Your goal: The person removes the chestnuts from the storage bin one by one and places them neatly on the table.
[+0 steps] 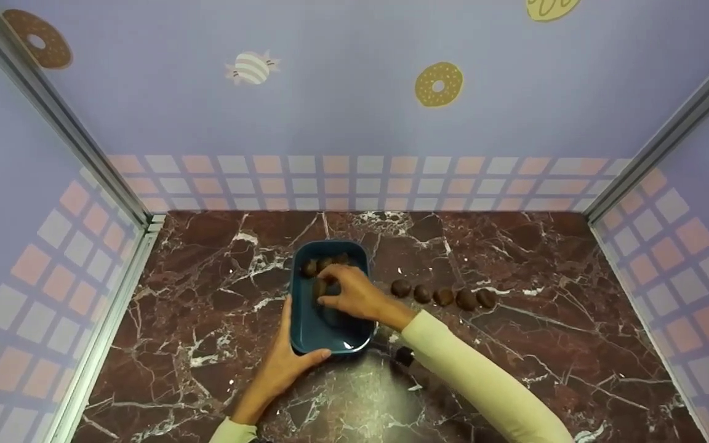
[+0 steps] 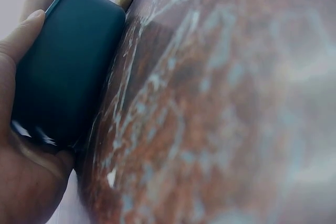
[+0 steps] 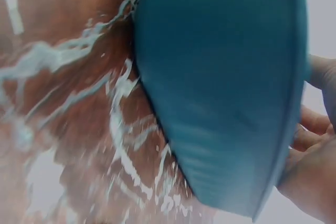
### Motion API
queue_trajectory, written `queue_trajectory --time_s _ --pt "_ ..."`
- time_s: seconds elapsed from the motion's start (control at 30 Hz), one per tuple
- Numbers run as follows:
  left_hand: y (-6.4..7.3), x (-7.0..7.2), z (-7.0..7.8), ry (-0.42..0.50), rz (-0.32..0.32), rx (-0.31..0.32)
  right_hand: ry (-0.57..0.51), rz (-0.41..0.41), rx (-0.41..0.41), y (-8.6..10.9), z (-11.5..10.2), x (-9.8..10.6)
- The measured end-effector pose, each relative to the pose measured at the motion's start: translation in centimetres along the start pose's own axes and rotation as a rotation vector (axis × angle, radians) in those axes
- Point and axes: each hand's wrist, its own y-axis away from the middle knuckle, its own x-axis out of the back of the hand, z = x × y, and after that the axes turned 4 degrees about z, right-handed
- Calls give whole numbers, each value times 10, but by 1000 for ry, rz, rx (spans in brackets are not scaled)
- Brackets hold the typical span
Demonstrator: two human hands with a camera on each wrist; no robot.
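Observation:
A deep teal rectangular container stands on the marbled surface in the head view. Inside its far end lie several brown chestnuts. My left hand grips the container's near left corner, its thumb on the near rim and its fingers along the left wall. Reaching in over the right rim, my right hand pinches a chestnut between thumb and fingers, low inside the container. In the right wrist view the container wall hides part of that hand.
To the container's right, several more chestnuts lie in a loose row. Tiled, patterned panels rise at the back and on both sides of the dark red marbled surface.

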Motion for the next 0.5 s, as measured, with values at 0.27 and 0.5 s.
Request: queue_trajectory --time_s 0.27,0.5 --pt "1 1 0 -13 -1 33 -1 55 29 24 7 23" --pt "-1 -1 0 -33 12 12 30 117 66 47 16 42"
